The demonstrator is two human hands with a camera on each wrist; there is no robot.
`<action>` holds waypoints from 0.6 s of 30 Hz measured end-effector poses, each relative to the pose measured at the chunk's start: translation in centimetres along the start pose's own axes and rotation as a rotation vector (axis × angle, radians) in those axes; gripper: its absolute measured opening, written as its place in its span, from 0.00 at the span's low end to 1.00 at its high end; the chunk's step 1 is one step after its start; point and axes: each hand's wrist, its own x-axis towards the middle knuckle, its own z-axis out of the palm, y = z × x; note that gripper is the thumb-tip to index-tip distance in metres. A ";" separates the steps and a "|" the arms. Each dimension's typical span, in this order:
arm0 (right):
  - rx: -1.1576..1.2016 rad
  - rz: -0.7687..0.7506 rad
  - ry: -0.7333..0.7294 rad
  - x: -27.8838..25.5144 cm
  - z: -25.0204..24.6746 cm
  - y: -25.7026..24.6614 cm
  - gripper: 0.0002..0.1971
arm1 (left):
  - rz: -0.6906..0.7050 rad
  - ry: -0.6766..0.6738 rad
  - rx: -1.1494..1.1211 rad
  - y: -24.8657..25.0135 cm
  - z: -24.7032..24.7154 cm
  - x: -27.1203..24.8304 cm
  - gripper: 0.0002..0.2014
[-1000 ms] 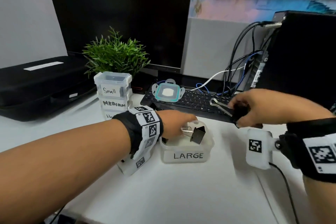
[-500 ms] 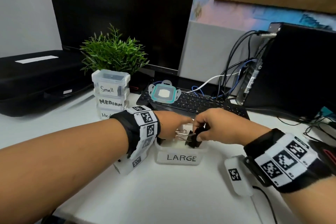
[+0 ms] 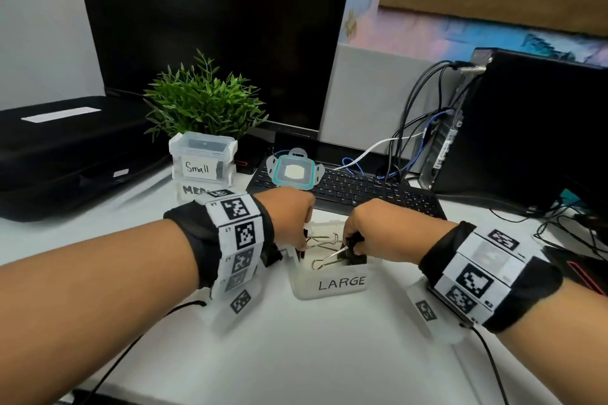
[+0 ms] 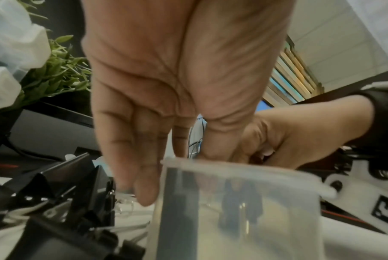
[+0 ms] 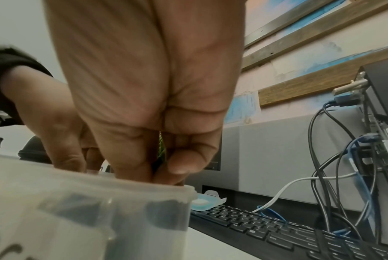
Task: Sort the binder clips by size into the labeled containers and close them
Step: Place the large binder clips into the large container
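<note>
Two hands meet over the open container marked LARGE [image 3: 329, 286], which stands on the white worktop [image 3: 296, 355] just in front of the keyboard [image 3: 362, 191]. The right hand [image 3: 378, 233] pinches a black binder clip [image 3: 353, 248] between thumb and fingertips at the right side of the container, the clip's body low inside the rim and its wire handles pointing left. The left hand [image 3: 289, 217] reaches down at the container's left edge with its fingers [image 4: 144, 176] extended along the outside of the wall and its thumb over the rim; whether it pinches the wall or something inside cannot be told. More silver wire handles [image 3: 320, 238] lie inside the container between the two hands. In the left wrist view a heap of loose black clips [image 4: 62, 202] lies just beside the container on its left. The teal-rimmed lid [image 3: 294, 171] rests on the far left end of the keyboard, apart from the container. Behind the left wrist stands a stack of closed containers, the top one labelled Small [image 3: 200, 158], in front of a green plant [image 3: 204, 102].
</note>
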 end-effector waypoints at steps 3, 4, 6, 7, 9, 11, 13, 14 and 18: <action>-0.063 -0.003 -0.003 0.2 -0.1 -0.4 0.12 | 0.043 0.029 0.013 0.3 0.5 0.2 0.16; -0.075 -0.001 -0.003 0.3 -0.2 -0.4 0.12 | 0.049 0.035 0.010 0.3 0.5 0.2 0.16; -0.088 0.005 -0.002 0.4 -0.3 -0.4 0.12 | 0.064 0.040 0.004 0.2 0.4 0.4 0.17; -0.087 0.008 -0.002 0.4 -0.3 -0.3 0.13 | 0.070 0.040 0.001 0.2 0.4 0.4 0.17; -0.085 0.010 -0.001 0.4 -0.3 -0.3 0.13 | 0.074 0.042 0.001 0.1 0.4 0.5 0.17; -0.075 0.010 -0.001 0.4 -0.2 -0.3 0.13 | 0.078 0.045 -0.002 0.0 0.6 0.5 0.17; -0.048 0.018 -0.002 0.2 -0.3 -0.2 0.13 | 0.090 0.059 -0.007 -0.1 0.8 0.4 0.18; -0.032 0.026 0.000 0.0 -0.4 -0.1 0.13 | 0.100 0.068 -0.007 -0.1 0.9 0.3 0.19; 0.021 0.046 0.046 -0.6 -0.7 0.3 0.13 | 0.096 0.094 -0.007 -0.4 1.3 0.2 0.21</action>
